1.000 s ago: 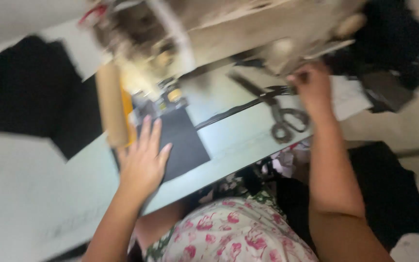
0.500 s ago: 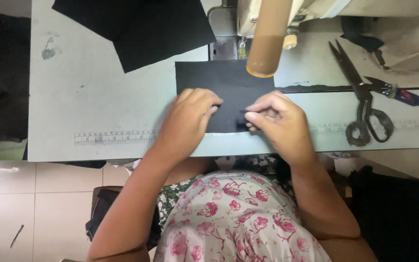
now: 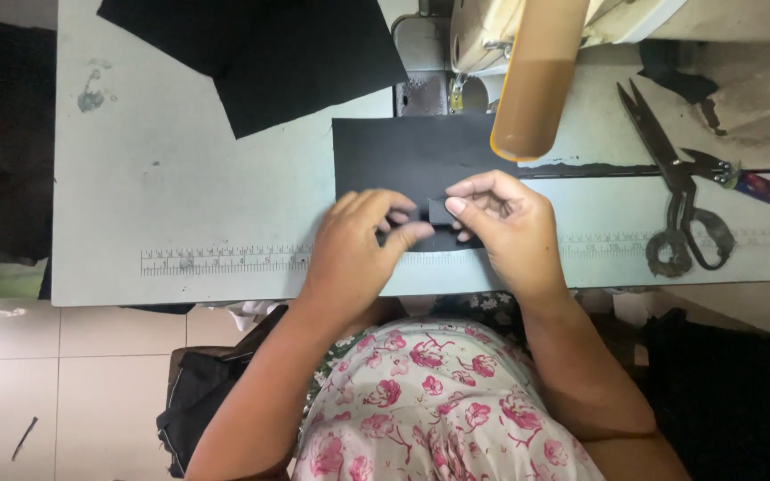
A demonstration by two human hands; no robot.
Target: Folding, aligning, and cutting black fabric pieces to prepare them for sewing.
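Since the previous frame, both hands had lifted slightly: left hand (image 3: 360,239) and right hand (image 3: 503,218) pinched a small black fabric tab (image 3: 439,211) over the black fabric panel (image 3: 403,153); edges best kept aligned.

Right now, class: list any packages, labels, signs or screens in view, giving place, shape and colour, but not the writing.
No packages, signs or screens.
Printed ruler strip: along the sewing table's front edge, left of the left hand; long, narrow, dark marks on pale grey-green.
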